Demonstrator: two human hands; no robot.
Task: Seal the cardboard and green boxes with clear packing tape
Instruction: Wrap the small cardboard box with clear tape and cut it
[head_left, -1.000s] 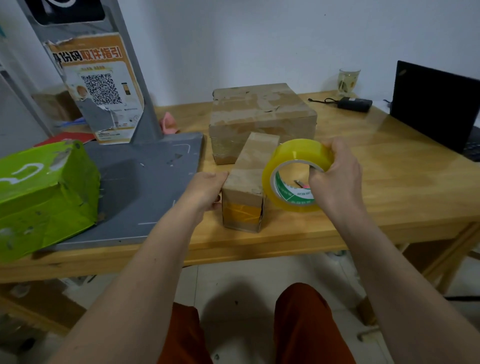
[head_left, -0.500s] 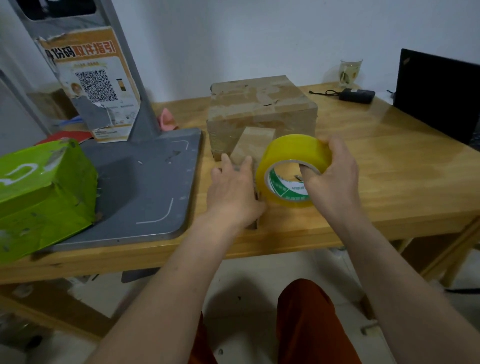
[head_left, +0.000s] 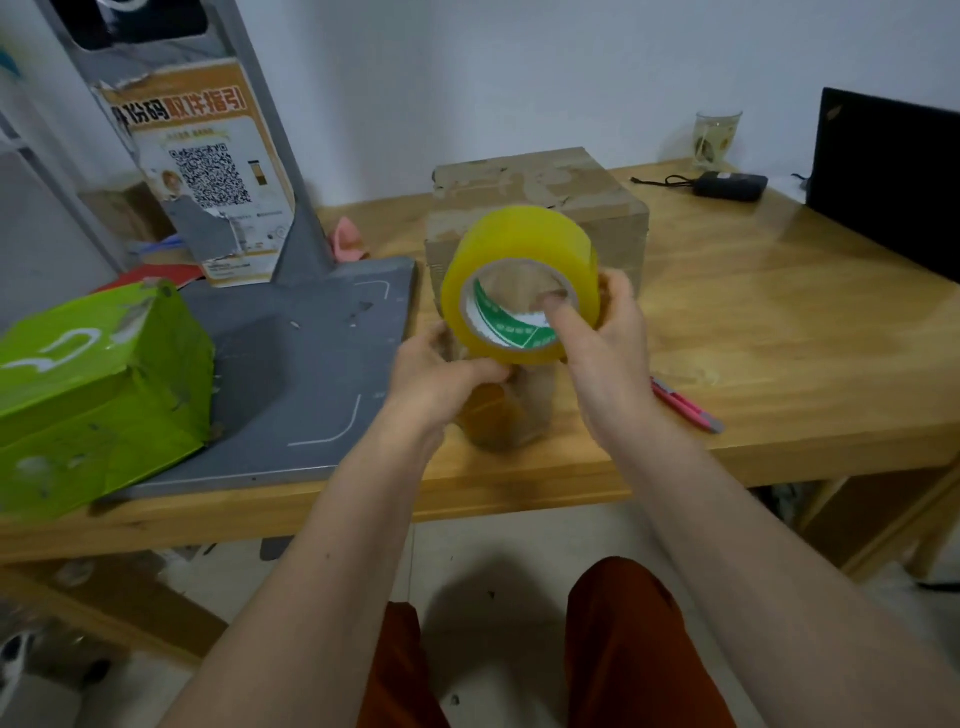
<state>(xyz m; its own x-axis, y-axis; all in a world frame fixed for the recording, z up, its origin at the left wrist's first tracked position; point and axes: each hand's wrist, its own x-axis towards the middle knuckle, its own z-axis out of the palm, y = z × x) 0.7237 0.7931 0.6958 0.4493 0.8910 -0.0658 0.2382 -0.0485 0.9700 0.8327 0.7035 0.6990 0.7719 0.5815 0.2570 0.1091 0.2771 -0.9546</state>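
A yellowish roll of packing tape (head_left: 519, 249) is held up over the table's front middle. My right hand (head_left: 602, 353) grips it, thumb inside the core and fingers behind the rim. My left hand (head_left: 441, 369) pinches the roll's lower left edge. Behind and below the hands stands a small cardboard box (head_left: 506, 415), mostly hidden. A large cardboard box (head_left: 613, 208) with old tape marks sits further back. The green box (head_left: 98, 384) lies at the far left, partly on a grey base plate (head_left: 306, 374).
A pink utility knife (head_left: 685, 405) lies on the wooden table (head_left: 779, 332) right of my hands. A grey stand with a QR poster (head_left: 208, 182) rises at back left. A glass (head_left: 717, 137), a black adapter (head_left: 730, 185) and a laptop (head_left: 888, 176) sit at the back right.
My left hand left the small box and came up to pinch the roll's edge. The right hand lifted the roll higher and pushed its thumb into the core.
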